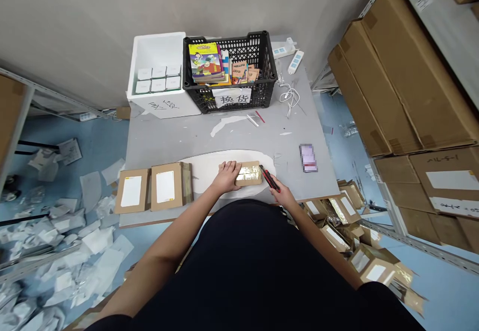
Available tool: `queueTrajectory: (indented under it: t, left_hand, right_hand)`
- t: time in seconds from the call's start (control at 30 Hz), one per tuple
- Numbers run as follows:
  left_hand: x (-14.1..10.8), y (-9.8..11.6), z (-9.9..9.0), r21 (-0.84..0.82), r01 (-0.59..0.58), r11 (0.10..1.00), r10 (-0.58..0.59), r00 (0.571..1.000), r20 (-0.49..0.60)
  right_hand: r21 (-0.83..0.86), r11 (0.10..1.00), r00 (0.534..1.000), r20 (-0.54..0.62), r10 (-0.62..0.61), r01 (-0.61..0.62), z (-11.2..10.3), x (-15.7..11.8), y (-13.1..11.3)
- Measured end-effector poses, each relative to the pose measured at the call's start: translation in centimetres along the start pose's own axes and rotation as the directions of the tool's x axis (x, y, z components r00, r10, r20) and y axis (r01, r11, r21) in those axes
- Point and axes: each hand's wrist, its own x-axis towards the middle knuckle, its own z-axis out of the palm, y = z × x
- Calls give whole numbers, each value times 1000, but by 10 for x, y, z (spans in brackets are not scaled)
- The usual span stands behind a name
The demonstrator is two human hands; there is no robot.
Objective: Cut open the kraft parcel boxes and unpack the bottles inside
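A small cardboard box (248,173) with shiny tape across its top lies on a white patch of the grey table (164,136). My left hand (226,177) presses on the box's left end, its fingers over the top. In my right hand (283,194) is a red and black utility knife (270,179), its tip at the box's right edge. Two larger cardboard boxes with white labels, the nearer one (164,187) and the outer one (131,191), stand at the table's left front.
A white foam box (145,102) and a black crate (267,91) of books stand at the back. A phone (308,158) lies right, power strips (295,62) behind. Paper scraps (97,241) litter the left floor; opened boxes (374,263) lie right.
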Motion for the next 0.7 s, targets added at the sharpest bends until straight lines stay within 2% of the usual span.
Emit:
queueTrajectory:
  t: [0.7]
  left_hand:
    - [3,3,0,6,18,1000,-18,1000,8]
  right_hand:
    - [-35,999,997,77,4,-2,-11,-18,-11]
